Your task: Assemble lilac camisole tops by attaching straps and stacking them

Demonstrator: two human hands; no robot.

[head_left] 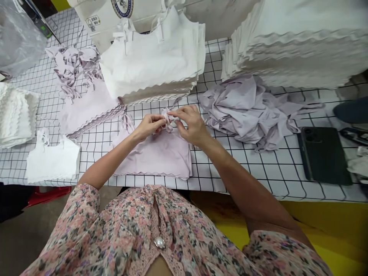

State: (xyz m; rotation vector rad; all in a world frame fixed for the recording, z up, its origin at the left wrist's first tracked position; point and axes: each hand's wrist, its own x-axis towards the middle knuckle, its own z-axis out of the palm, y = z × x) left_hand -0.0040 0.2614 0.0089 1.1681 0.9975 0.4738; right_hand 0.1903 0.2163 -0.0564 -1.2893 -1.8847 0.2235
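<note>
A white table cover printed with a black grid (247, 172) fills the middle of the view, with grey floor (20, 237) below on the left and a yellow surface (287, 218) below on the right.

At the far left, a clear plastic bag (20, 38) is bunched above one stack of scalloped white fabric (15, 115), and one white camisole (53, 159) is laid nearer the table edge. Further along, one tangle of lilac straps (71, 69) is heaped behind one lilac stack (89, 111). A second white stack (149, 65) is set just beside it, in front of a cardboard carton (97, 19).

One lilac camisole (152, 153) is laid flat below the hands. Its lilac strap (167, 119) is pinched between the left hand (148, 127) and the right hand (191, 124), which are held close together.

To the right, one crumpled lilac heap (244, 111) is placed before a third, larger white stack (296, 42), and one dark phone (323, 155) is laid back upward. The lower view is partly blocked by a floral blouse (129, 234).
</note>
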